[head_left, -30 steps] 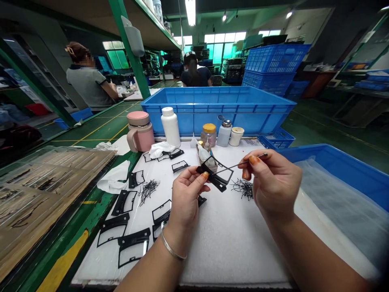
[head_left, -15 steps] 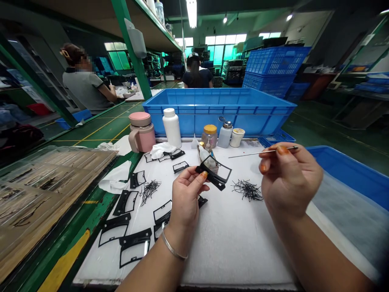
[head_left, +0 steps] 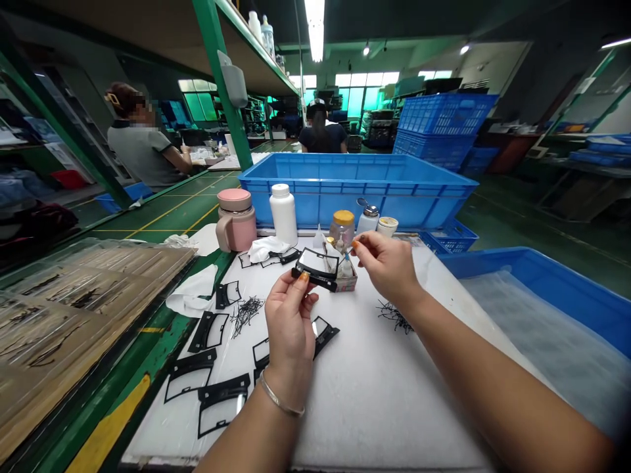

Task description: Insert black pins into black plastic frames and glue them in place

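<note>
My left hand is closed on the lower edge of a black plastic frame with a rectangular opening, tilted above the table. My right hand is pinched around a thin metal rod, mostly hidden by the fingers. The fingertips are over a small open box that has little bottles in it. Below the right wrist lies a pile of short black strips, partly covered by the arm. More black frames lie on the table to the left, beside a second pile of black strips.
A pink mug, a white bottle, a yellow-lidded jar and a pump bottle line the back edge. Behind them stands a large blue crate; another blue bin is at right. Two people sit farther off.
My right hand has moved left and inward with the rod, from above the right pile to the small box. My left hand has shifted slightly left, and the frame's tilt has changed.
</note>
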`<state>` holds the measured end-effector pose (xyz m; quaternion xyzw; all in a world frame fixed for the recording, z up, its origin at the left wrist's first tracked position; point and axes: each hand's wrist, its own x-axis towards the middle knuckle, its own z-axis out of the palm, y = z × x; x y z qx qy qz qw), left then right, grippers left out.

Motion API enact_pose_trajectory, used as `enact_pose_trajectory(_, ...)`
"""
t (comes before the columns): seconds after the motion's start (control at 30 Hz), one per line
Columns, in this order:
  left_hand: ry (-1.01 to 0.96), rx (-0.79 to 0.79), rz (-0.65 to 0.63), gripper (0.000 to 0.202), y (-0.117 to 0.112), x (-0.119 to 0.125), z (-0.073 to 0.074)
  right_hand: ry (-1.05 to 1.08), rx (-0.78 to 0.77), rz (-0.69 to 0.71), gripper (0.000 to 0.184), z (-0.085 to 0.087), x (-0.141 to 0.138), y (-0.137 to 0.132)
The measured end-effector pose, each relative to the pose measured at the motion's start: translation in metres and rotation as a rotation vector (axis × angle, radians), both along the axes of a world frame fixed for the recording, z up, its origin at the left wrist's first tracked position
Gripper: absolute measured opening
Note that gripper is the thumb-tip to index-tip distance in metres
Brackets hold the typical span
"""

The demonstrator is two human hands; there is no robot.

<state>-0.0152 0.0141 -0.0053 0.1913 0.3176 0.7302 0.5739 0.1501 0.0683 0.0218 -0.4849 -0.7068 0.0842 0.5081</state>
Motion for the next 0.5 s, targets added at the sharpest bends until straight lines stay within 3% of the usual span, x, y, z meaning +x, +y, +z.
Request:
enact_pose_trajectory(0.17, 0.092, 0.046, -0.031, 0.029, -0.002, 0.001, 0.0, -0.076, -0.141, 0.076, 0.009, -0.006, -0.007, 0.005)
enact_pose_trajectory(0.27, 0.212, 0.076, -0.097, 0.028, -0.004, 0.003, -0.002, -0.006, -0.23, 0.156, 0.016, 0.0, 0.001, 0.0)
enact_pose_trajectory(0.4, 0.401, 0.133, -0.236, 0.026, -0.004, 0.008, -0.003, 0.123, -0.381, 0.324, 0.025, 0.014, 0.023, -0.019)
enact_pose_trajectory(0.5, 0.481, 0.146, -0.269, 0.027, -0.008, 0.009, -0.002, 0.15, -0.505, 0.412, 0.02, 0.018, 0.038, -0.045)
